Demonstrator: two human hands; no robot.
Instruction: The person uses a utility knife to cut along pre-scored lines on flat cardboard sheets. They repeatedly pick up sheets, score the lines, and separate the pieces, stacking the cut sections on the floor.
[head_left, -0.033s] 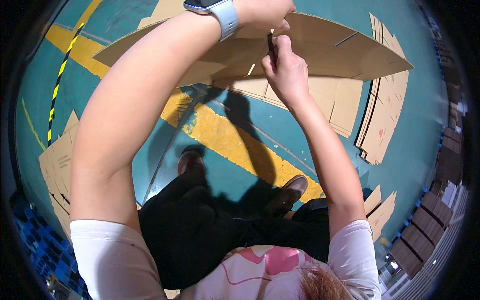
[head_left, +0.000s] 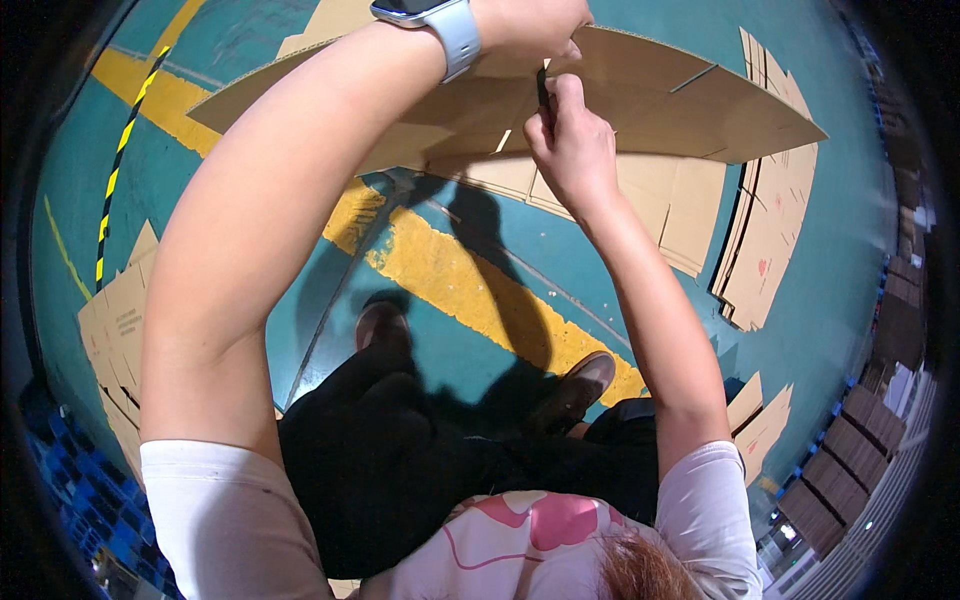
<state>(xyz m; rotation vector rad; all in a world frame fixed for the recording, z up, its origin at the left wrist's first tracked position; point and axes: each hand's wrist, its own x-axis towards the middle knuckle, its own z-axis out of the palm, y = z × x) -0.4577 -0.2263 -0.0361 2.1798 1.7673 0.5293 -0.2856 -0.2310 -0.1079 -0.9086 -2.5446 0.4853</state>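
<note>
A large brown cardboard sheet (head_left: 640,95) stands on edge in front of me, bowed across the upper part of the view, with short slits in it. My left hand (head_left: 530,25) is at its top edge, fingers curled down over the board; some of the fingers are out of sight. Close below it, my right hand (head_left: 572,140) is closed around a slim black utility knife (head_left: 543,88). The knife points up, its pale tip just under my left thumb and against or close to the board.
Flat cardboard pieces (head_left: 775,225) lie stacked on the green floor at right, and more cardboard (head_left: 120,320) lies at left. Brown stacks (head_left: 840,480) stand at the far right. Yellow floor stripes (head_left: 450,270) pass by my shoes (head_left: 585,380). Black-and-yellow tape (head_left: 125,150) runs at left.
</note>
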